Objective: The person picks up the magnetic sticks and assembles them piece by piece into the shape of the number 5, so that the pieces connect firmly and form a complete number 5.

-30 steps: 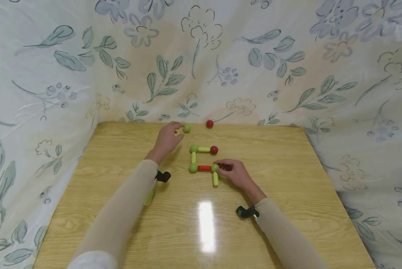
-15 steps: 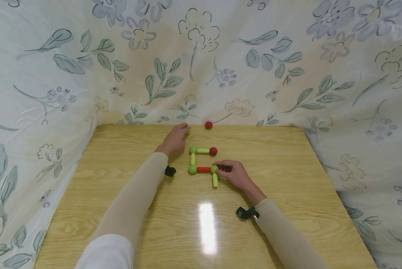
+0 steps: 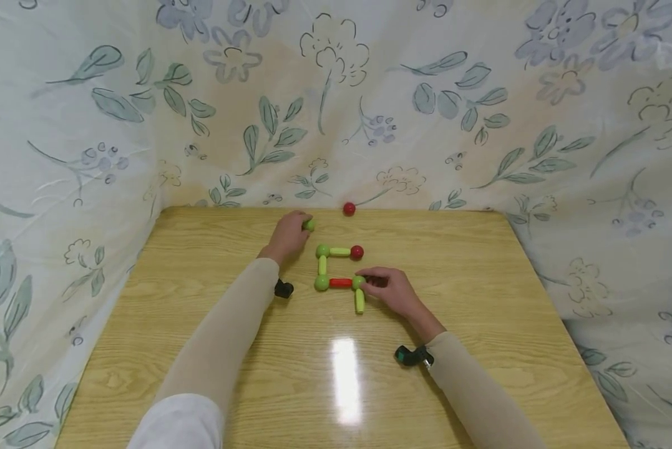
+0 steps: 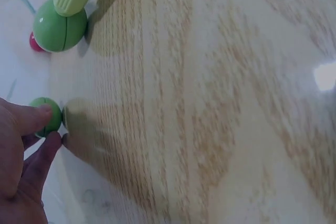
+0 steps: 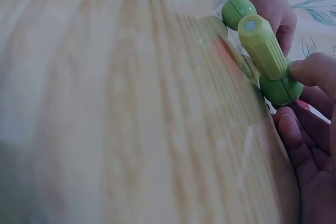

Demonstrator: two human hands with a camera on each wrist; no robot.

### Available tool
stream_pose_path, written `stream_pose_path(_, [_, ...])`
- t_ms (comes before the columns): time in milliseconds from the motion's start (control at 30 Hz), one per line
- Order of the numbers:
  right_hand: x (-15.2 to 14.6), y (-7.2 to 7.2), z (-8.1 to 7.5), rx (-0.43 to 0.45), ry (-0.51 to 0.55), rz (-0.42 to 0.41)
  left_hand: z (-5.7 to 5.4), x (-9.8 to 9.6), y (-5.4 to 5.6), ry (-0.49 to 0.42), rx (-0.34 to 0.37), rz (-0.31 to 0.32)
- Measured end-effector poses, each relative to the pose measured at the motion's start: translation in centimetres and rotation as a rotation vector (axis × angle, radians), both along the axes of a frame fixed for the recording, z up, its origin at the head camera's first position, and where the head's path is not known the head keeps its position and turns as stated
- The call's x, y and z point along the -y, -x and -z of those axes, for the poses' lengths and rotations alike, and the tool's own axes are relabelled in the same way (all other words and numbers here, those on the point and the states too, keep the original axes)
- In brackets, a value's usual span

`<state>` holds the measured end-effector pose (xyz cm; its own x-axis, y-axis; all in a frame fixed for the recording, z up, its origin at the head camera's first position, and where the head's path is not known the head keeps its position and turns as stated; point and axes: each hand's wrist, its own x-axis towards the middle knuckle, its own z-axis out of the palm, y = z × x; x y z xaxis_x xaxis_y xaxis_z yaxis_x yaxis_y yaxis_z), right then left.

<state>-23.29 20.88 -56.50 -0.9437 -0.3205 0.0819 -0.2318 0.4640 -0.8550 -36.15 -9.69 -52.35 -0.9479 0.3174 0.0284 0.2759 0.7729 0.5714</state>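
Near the far edge of the table, my left hand (image 3: 288,234) pinches a loose green ball (image 3: 310,224) between thumb and fingers; the left wrist view shows the ball (image 4: 46,116) close over the wood. My right hand (image 3: 390,288) holds a green ball (image 3: 359,283) at the corner of a joined ball-and-stick chain lying on the table. From that ball a yellow-green stick (image 3: 360,302) points toward me, with a metallic disc (image 5: 251,25) on its free end. A red stick (image 3: 340,282) runs left to another green ball (image 3: 321,282).
The chain continues through a yellow-green stick (image 3: 322,266), a green ball (image 3: 322,251), another yellow-green stick (image 3: 340,252) and a red ball (image 3: 357,252). A separate red ball (image 3: 349,209) lies at the back edge of the table (image 3: 453,249), by the floral cloth (image 3: 403,125).
My left hand has reached the loose green ball, taken hold of it and drawn it slightly toward me. The right hand stays on the chain. A yellow-green piece is now hidden behind the left sleeve.
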Motion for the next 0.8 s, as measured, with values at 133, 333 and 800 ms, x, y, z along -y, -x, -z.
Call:
stream_pose_path(133, [0.0,-0.1,0.1,-0.007,-0.008,0.000,0.0,0.1,-0.3,-0.025,0.002,-0.015])
stream_pose_path(333, [0.1,-0.2,0.0,-0.007,-0.008,0.004,0.0,0.2,-0.5,-0.057,-0.002,-0.027])
stream_pose_path(800, [0.0,-0.1,-0.1,-0.016,0.025,0.001,-1.3,0.5,-2.4,-0.199,-0.013,0.036])
